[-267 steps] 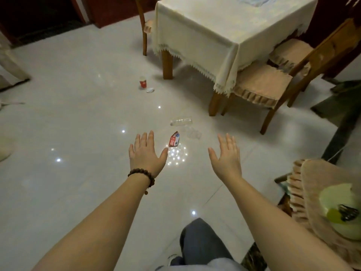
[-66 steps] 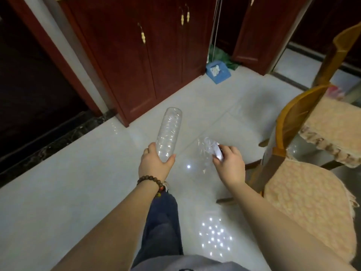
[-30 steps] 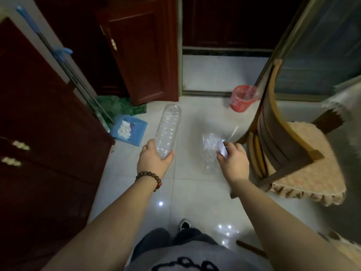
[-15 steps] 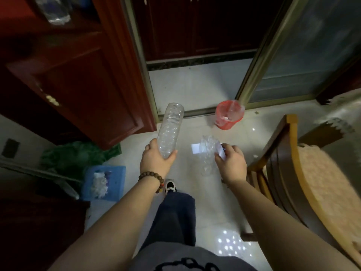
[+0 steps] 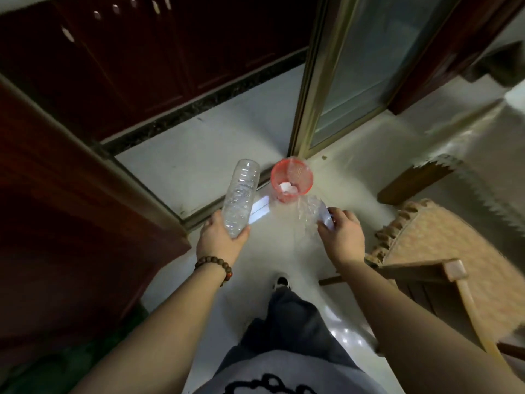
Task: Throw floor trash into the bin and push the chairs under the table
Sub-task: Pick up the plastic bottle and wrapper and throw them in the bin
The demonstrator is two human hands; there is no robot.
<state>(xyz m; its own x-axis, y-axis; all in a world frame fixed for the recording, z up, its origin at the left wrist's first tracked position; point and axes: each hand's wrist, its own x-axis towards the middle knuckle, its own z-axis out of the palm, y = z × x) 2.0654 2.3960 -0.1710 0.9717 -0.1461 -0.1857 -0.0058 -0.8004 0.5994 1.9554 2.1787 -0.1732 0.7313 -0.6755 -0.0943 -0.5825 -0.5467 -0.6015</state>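
My left hand [image 5: 220, 241] grips a bottle [image 5: 240, 197], my right hand [image 5: 342, 237] pinches a wrapper [image 5: 311, 214]. The red bin [image 5: 291, 179] stands ahead on the floor [image 5: 199, 169]; a chair [image 5: 437, 251] crowds my right.

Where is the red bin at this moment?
In the head view the red bin stands on the floor just above centre, at the foot of the sliding door frame, ahead of both hands, between the clear bottle and the crumpled plastic.
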